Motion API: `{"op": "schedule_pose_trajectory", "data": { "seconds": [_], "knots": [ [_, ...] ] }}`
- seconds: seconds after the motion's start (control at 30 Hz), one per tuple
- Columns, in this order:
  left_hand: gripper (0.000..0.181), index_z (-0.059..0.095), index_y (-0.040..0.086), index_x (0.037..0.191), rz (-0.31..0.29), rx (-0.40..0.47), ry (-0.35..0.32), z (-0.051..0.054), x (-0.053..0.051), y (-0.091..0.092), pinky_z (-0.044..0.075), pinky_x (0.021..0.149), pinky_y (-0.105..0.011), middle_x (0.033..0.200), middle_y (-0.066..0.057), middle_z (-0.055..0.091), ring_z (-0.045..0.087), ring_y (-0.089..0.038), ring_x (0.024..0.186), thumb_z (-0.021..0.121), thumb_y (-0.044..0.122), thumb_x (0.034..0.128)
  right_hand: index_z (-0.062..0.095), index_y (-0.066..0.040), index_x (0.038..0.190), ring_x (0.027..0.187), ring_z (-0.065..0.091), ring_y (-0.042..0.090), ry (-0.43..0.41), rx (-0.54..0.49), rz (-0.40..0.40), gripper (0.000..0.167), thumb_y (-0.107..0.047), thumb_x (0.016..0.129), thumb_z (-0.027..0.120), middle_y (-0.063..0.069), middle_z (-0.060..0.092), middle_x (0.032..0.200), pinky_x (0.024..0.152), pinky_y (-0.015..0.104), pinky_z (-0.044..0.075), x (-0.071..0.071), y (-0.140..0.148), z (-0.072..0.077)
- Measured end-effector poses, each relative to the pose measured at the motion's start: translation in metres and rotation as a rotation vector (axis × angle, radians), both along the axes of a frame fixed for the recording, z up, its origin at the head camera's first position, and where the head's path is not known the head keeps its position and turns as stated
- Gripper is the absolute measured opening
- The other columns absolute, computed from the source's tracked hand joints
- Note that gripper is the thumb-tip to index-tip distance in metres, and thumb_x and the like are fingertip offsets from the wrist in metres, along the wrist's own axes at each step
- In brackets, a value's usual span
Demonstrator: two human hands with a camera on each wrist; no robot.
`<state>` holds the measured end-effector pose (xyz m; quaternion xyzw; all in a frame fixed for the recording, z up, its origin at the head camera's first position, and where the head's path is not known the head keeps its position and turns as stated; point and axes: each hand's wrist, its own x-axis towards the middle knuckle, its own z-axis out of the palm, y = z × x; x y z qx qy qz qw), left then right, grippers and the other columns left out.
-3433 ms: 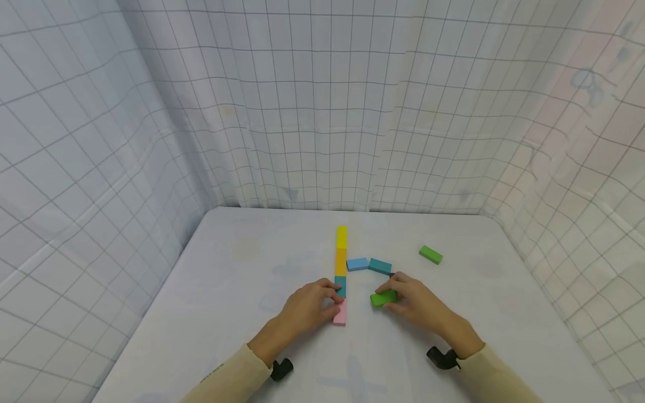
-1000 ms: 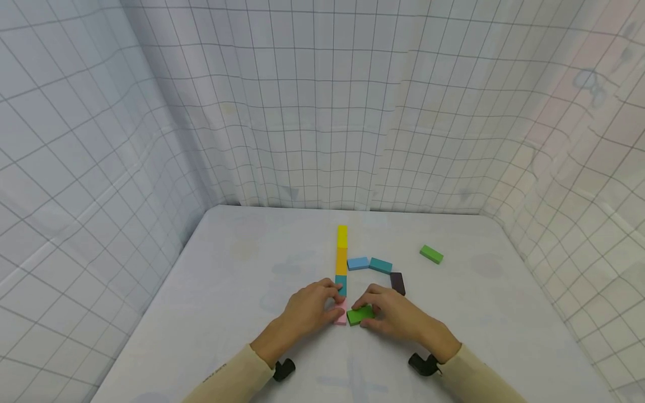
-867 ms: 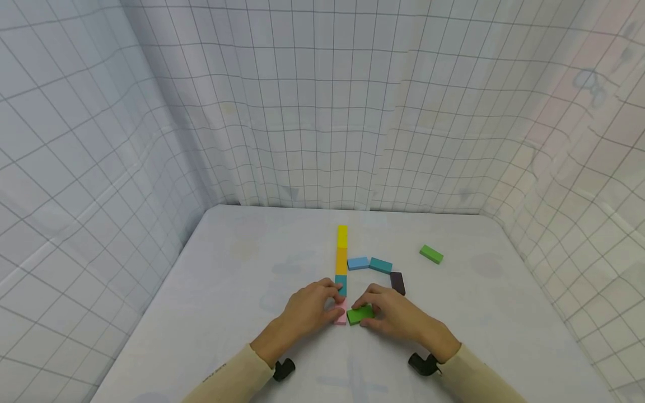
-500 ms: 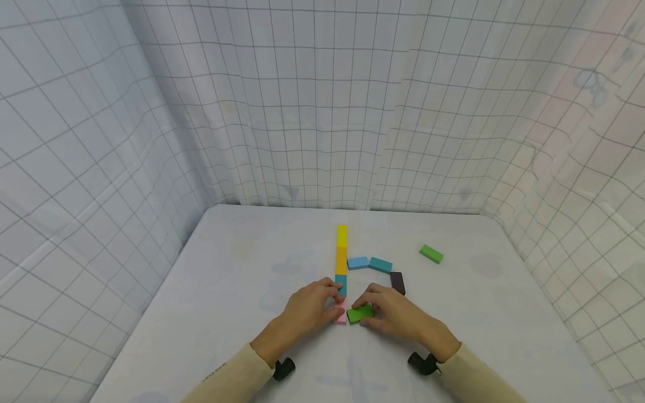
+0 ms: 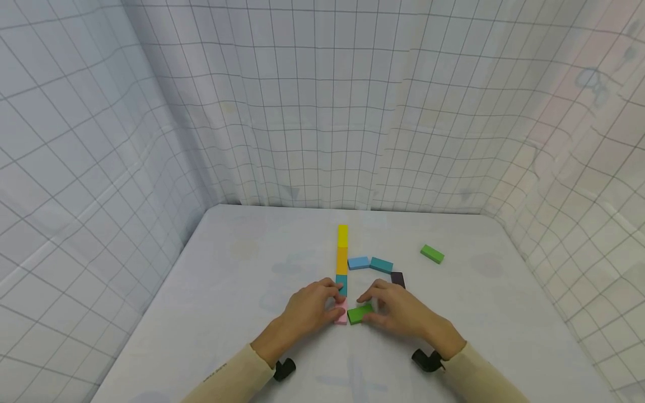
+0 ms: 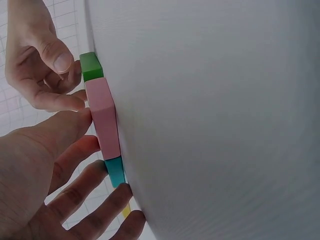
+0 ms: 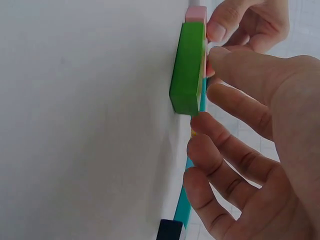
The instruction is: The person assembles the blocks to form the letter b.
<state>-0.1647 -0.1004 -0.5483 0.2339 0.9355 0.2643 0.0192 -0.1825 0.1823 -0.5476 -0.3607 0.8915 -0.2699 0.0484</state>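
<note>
In the head view, my left hand (image 5: pixel 313 304) rests its thumb and fingertips on the pink block (image 5: pixel 341 321) and the teal block (image 5: pixel 341 282) beyond it. Its fingers are relaxed, not curled round either block. My right hand (image 5: pixel 398 308) is spread beside the green block (image 5: pixel 358 314), thumb close to it and the other fingers lifted off. That green block lies flat, its left end against or very close to the pink block's right side. In the right wrist view, the green block (image 7: pixel 188 67) shows whole, with loosely bent fingers alongside.
Beyond the teal block, an orange block (image 5: pixel 342 260) and a yellow block (image 5: pixel 342 235) continue the straight column. A light blue block (image 5: pixel 359 263), a second teal block (image 5: pixel 381 265) and a black block (image 5: pixel 398 279) curve off to the right. Another green block (image 5: pixel 432 254) lies apart, far right.
My right hand carried the green block left and nearer to me, beside the pink block, uncovering the black block. Its fingers have now parted from the green block. My left hand stayed put.
</note>
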Motion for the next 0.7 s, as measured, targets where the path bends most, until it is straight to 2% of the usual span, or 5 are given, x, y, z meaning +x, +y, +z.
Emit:
{"op": "schedule_pose_trajectory", "data": {
  "seconds": [0.33, 0.7],
  "knots": [
    [0.021, 0.09, 0.014, 0.118, 0.019, -0.011, -0.027, 0.0, 0.0, 0.001, 0.069, 0.11, -0.049, 0.146, -0.003, 0.081, 0.08, -0.028, 0.135, 0.093, 0.027, 0.1022, 0.083, -0.021, 0.136, 0.096, 0.065, 0.008, 0.029, 0.003, -0.088, 0.031, -0.027, 0.106, 0.089, -0.002, 0.078, 0.131, 0.084, 0.024, 0.059, -0.005, 0.014, 0.006],
    [0.018, 0.089, 0.016, 0.116, 0.02, -0.016, -0.02, 0.001, 0.0, 0.001, 0.069, 0.109, -0.047, 0.148, -0.002, 0.08, 0.08, -0.027, 0.134, 0.093, 0.027, 0.1023, 0.084, -0.015, 0.134, 0.094, 0.061, 0.014, 0.107, -0.052, -0.157, 0.03, -0.02, 0.105, 0.09, 0.006, 0.075, 0.121, 0.08, 0.025, 0.055, -0.015, 0.03, 0.01]
  ]
}}
